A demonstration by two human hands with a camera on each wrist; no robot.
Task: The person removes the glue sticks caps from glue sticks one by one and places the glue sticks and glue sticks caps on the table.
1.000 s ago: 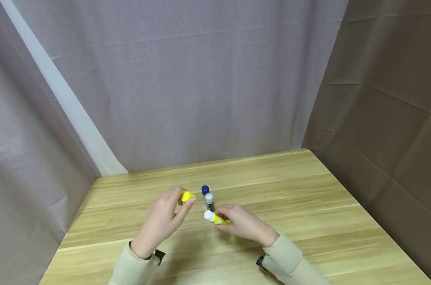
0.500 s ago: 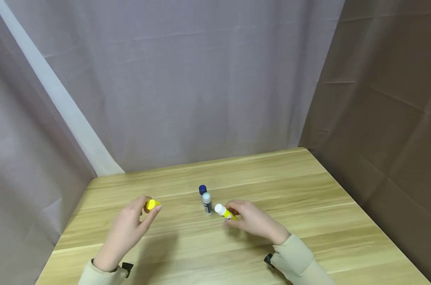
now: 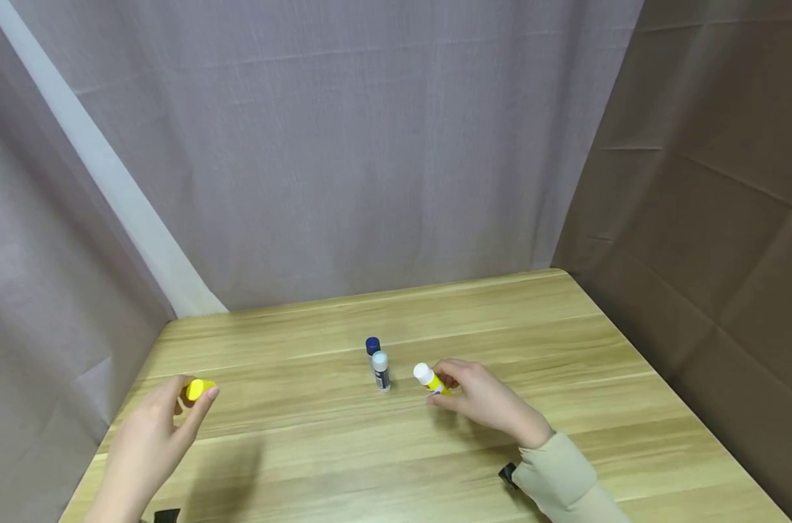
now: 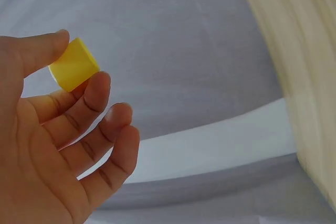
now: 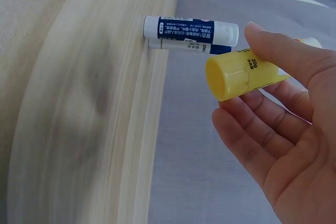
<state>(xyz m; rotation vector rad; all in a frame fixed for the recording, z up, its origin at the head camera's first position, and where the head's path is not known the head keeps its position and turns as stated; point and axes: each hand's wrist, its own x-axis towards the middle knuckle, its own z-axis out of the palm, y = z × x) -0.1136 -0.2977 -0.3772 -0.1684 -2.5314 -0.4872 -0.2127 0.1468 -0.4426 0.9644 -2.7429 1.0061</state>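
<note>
In the head view my left hand [image 3: 146, 439] is at the left side of the table, pinching a small yellow cap [image 3: 200, 389] above the wood. The left wrist view shows the cap [image 4: 74, 65] between thumb and fingertips, with the other fingers loosely bent. My right hand [image 3: 484, 398] grips a yellow glue stick [image 5: 244, 74] printed "20g", tilted over the table. Its white end [image 3: 423, 373] points up and left in the head view. Left of this hand stands an upright glue stick [image 3: 381, 376] with a pale top. Another, with a dark blue cap [image 3: 373, 345], stands just behind it.
The wooden table [image 3: 317, 428] reaches back to a grey curtain [image 3: 370, 160] with a white strip [image 3: 108, 160] on its left. A brown cloth [image 3: 710, 218] hangs along the right side.
My left hand has moved well to the left with the yellow cap. My right hand has shifted a little right with the yellow glue stick, away from the two standing ones.
</note>
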